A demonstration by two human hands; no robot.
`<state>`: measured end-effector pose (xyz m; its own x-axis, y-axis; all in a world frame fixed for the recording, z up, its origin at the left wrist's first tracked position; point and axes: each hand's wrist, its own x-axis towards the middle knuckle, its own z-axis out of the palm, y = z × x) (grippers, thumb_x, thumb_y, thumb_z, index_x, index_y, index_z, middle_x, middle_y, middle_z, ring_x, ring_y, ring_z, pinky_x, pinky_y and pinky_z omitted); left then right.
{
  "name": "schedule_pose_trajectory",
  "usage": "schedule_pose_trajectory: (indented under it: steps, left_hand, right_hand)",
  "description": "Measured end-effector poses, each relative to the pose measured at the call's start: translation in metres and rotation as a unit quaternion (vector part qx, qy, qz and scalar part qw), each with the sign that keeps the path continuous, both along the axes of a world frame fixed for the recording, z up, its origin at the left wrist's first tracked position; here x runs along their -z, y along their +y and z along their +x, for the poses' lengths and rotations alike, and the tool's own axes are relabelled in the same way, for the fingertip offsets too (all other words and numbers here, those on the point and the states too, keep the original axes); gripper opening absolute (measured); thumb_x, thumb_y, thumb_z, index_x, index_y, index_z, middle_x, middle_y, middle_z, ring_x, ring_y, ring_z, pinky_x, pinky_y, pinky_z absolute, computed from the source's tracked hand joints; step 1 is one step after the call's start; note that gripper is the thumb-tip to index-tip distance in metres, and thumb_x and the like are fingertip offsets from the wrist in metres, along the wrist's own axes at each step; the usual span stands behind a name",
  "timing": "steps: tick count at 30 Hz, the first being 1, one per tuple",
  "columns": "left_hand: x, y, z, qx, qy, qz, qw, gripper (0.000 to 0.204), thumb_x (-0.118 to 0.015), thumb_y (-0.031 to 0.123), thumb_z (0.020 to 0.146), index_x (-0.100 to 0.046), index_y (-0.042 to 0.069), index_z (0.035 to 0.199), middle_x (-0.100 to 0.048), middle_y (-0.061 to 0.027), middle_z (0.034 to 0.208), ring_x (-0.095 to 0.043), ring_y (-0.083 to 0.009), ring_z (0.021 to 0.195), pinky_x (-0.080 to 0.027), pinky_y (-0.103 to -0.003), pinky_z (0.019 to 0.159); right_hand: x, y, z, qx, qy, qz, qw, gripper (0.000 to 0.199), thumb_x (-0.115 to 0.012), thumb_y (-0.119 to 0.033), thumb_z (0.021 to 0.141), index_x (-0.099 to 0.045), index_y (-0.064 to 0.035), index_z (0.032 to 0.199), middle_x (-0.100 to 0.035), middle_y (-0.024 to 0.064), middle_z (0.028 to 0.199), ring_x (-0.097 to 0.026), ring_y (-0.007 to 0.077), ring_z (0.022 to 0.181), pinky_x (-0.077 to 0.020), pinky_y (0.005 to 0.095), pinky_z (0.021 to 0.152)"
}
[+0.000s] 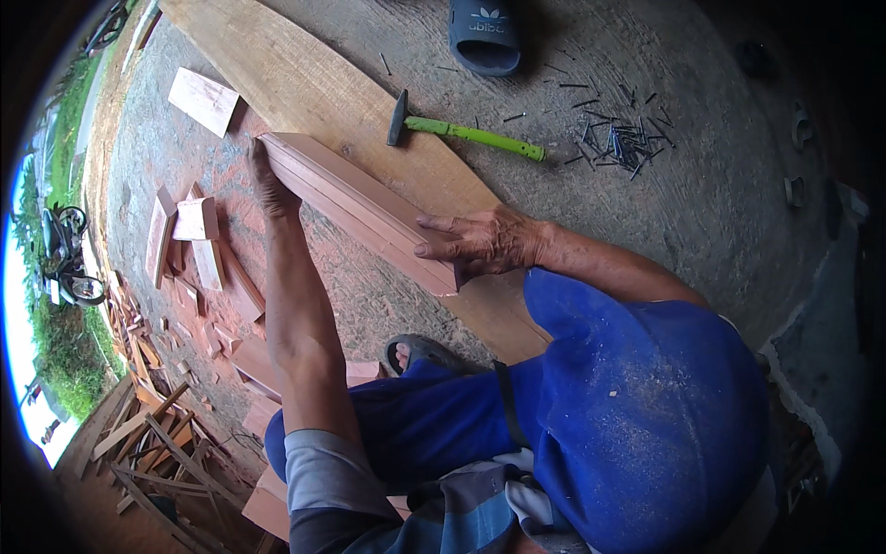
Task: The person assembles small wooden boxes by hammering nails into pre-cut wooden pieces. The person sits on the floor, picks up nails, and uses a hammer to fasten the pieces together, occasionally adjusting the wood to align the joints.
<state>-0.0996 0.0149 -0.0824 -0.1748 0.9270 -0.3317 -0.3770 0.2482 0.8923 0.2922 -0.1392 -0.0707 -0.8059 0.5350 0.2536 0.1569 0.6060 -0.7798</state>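
Note:
A long bundle of pinkish-brown wooden boards (355, 205), lying flush against each other, slants across the middle of the view. My left hand (274, 187) is closed around its far left end. At the near right end my right hand (491, 242) grips it, two fingers stretched over the upper face; the rest of that hand's hold is partly hidden. Beneath and beyond the boards a wide, pale plank (309, 78) lies on the floor. A hammer (471, 137) with a lime-green handle rests with its head on this plank.
Loose nails (616, 143) are heaped and scattered on the concrete at the right. A dark slide sandal (484, 42) sits at the top. Cut wood blocks (196, 222) and a short board (203, 100) lie at left, scrap wood (152, 443) below them. A motorcycle (69, 254) stands outside.

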Motion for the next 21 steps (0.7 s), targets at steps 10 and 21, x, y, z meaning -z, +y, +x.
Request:
schedule_pose_trajectory:
  steps: [10,21]
  left_hand:
    - [-0.004,-0.002,0.020,-0.060,0.025,0.063,0.996,0.036,-0.066,0.043,0.099,-0.054,0.014,0.117,-0.058,-0.0038,0.099,-0.061,-0.0187,0.090,-0.055,-0.038,0.082]
    - [-0.011,-0.001,0.040,-0.144,0.055,0.059,0.986,0.047,-0.065,0.041,0.100,-0.055,0.004,0.127,-0.065,-0.0086,0.106,-0.063,-0.0140,0.092,-0.055,-0.032,0.083]
  right_hand:
    - [-0.004,0.000,0.003,0.000,0.004,0.011,1.000,0.091,-0.084,-0.035,0.078,-0.036,-0.0397,0.156,-0.044,0.0192,0.158,-0.072,0.0378,0.106,-0.0635,0.0408,0.077]
    - [-0.083,0.030,-0.063,0.039,-0.118,-0.156,0.980,0.111,-0.078,-0.061,0.081,-0.021,-0.0171,0.165,-0.019,0.0296,0.166,-0.035,0.0512,0.146,-0.0390,0.0495,0.118]
